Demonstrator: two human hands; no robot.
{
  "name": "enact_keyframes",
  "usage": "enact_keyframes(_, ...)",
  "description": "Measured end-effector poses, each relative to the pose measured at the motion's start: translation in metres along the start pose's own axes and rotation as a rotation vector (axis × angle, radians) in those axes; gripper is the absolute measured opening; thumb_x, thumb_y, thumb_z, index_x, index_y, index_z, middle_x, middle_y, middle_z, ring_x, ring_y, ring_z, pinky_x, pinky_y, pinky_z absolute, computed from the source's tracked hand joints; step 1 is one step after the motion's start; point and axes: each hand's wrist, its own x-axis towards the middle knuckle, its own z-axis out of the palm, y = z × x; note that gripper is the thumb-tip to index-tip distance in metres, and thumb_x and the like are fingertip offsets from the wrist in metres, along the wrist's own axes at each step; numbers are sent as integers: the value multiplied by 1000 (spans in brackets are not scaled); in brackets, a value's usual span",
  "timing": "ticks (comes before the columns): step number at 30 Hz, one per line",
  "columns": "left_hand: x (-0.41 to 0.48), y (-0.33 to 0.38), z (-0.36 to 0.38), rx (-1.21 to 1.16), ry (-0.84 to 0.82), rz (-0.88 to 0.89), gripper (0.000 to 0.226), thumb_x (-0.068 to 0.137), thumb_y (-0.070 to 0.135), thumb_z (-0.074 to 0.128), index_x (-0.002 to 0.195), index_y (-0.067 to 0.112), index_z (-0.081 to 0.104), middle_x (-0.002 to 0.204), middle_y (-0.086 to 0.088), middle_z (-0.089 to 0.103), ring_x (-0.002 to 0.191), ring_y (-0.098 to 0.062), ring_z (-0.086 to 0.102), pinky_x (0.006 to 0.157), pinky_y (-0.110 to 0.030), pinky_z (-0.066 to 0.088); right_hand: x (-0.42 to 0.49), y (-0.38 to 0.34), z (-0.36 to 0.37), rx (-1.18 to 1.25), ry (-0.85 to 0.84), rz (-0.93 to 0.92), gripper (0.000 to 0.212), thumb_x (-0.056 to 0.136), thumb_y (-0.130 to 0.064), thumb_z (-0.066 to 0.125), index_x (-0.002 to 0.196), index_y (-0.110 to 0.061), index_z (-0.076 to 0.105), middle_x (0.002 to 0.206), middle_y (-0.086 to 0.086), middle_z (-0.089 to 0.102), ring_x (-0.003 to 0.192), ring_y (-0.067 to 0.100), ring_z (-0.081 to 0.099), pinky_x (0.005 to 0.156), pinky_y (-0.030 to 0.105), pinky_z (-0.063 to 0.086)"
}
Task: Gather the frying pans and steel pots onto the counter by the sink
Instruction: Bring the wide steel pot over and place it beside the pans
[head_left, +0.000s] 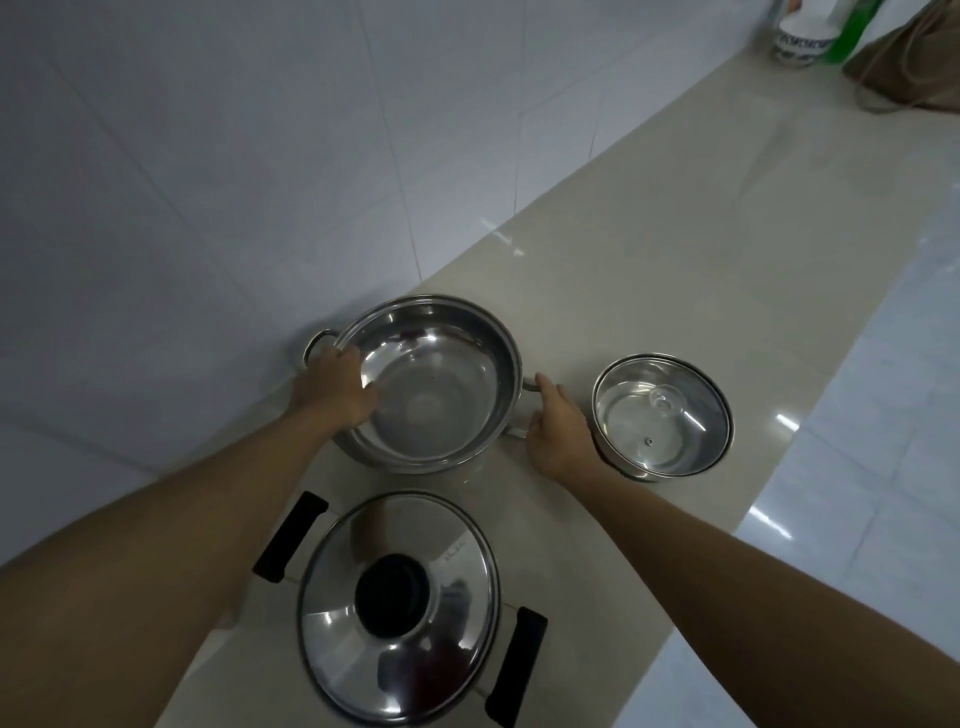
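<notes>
right, your left hand (335, 384) grips the big open steel pot (431, 395) at its 9 o'clock, fingers curled over the rim just beside the loop handle. the pot is on the beige counter (675, 249), near the tiled wall (208, 182); whether it rests flat, you cannot tell. at its 6 o'clock stands a lidded steel pot (400, 608) with black side handles and a black knob. your right hand (558, 434) holds the big pot's other handle at 3 o'clock, fingers wrapped round it. just past that hand, still at 3 o'clock, sits a smaller steel pot (662, 415) under a glass lid. far off at 1 o'clock are a white container (800, 41), a green bottle (852, 31) and a brown bag (909, 67).
</notes>
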Motion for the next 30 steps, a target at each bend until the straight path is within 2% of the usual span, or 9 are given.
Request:
enact_keyframes(3,8,-11,-4,13,79,-32,52,87,35,64,130,9,50,140,-20,43,129,-41,39,100,-49,41,13,-6,4,69,17,53,47,103,-21,49,148,-12,41,156,18,35,143,36,39,115,43,35)
enact_keyframes(6,18,-22,-9,-43,114,-33,53,85,33,66,131,11,50,142,-17,38,131,-40,35,102,-51,40,22,-11,10,60,12,67,70,101,-46,55,157,-13,31,167,18,16,156,32,13,123,44,22)
enact_keyframes(9,29,-29,-13,-104,35,-16,58,86,35,67,136,14,45,147,-16,35,133,-41,36,106,-50,39,30,-13,15,-72,23,-4,76,94,-59,57,154,-18,34,164,18,24,155,35,13,124,50,19)
enact_keyframes(11,35,-33,-13,-84,-14,21,59,88,34,65,138,12,43,146,-19,39,131,-43,40,109,-48,36,35,-13,18,-178,26,-38,72,92,-57,58,149,-20,36,155,12,39,148,37,25,120,51,26)
enact_keyframes(14,39,-39,-11,-34,-30,70,58,89,33,66,138,11,44,143,-20,40,130,-44,39,109,-49,36,39,-12,21,-187,55,-29,56,94,-45,53,143,-22,39,142,8,49,132,39,39,107,51,41)
enact_keyframes(18,36,-46,-7,-50,-26,53,56,88,32,66,137,14,45,146,-18,31,131,-45,32,109,-50,35,47,-17,21,-276,26,-30,50,97,-38,41,143,-19,39,141,6,52,131,36,45,107,50,39)
enact_keyframes(21,37,-47,-5,-57,-39,89,51,87,24,65,132,10,46,143,-18,39,132,-42,38,111,-48,30,50,-18,21,-342,22,-17,52,97,-35,45,145,-17,36,142,7,50,128,39,46,106,51,40)
enact_keyframes(25,29,-45,-9,-46,-92,30,53,85,29,66,132,17,46,143,-9,39,127,-43,39,104,-53,39,52,-21,21,-400,5,-2,61,91,-27,61,145,-17,35,144,9,48,126,41,42,101,53,42)
enact_keyframes(30,18,-40,-18,-47,41,-11,49,83,34,67,128,22,50,142,-5,36,119,-41,36,95,-50,41,55,-31,8,-407,46,-20,59,90,-26,62,142,-18,37,144,8,51,128,41,40,99,53,42)
